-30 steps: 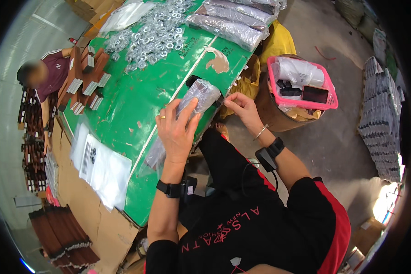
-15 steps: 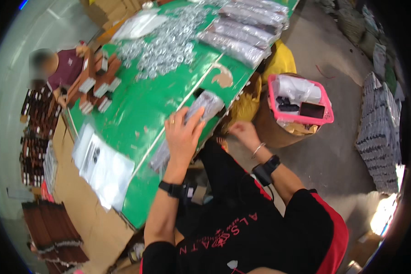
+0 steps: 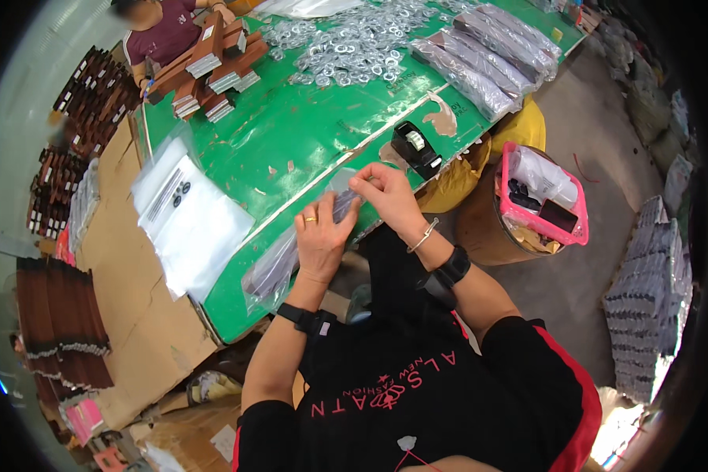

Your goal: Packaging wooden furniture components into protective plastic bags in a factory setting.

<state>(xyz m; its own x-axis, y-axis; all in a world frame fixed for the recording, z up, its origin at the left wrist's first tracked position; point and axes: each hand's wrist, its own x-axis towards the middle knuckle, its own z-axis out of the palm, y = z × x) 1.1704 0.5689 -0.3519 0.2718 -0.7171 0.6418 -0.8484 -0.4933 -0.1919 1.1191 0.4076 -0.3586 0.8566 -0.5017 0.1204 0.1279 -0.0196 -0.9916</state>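
Observation:
A long narrow bundle in a clear plastic bag (image 3: pixel 274 266) lies along the near edge of the green table (image 3: pixel 248 169). My left hand (image 3: pixel 322 240) is closed over the bundle near its far end, with a ring on one finger. At that far end my right hand (image 3: pixel 389 200) is closed in a pinch on the bag's plastic. What exactly its fingertips hold is partly hidden. Just beyond my right hand stands a black tape dispenser (image 3: pixel 415 149) with a roll of tape in it.
Metal washers (image 3: pixel 354 47) lie heaped across the table, beside bagged bundles (image 3: pixel 488 59). Flat plastic bags (image 3: pixel 193 220) lie at left, brown bars (image 3: pixel 212 67) before a co-worker (image 3: pixel 161 35). Right of the table, a pink basket (image 3: pixel 580 224) sits on a round drum (image 3: pixel 480 228).
My right hand has come from beside the table edge to the far end of the bagged bundle and closed there. The tape dispenser, covered before, now shows. The whole view has shifted.

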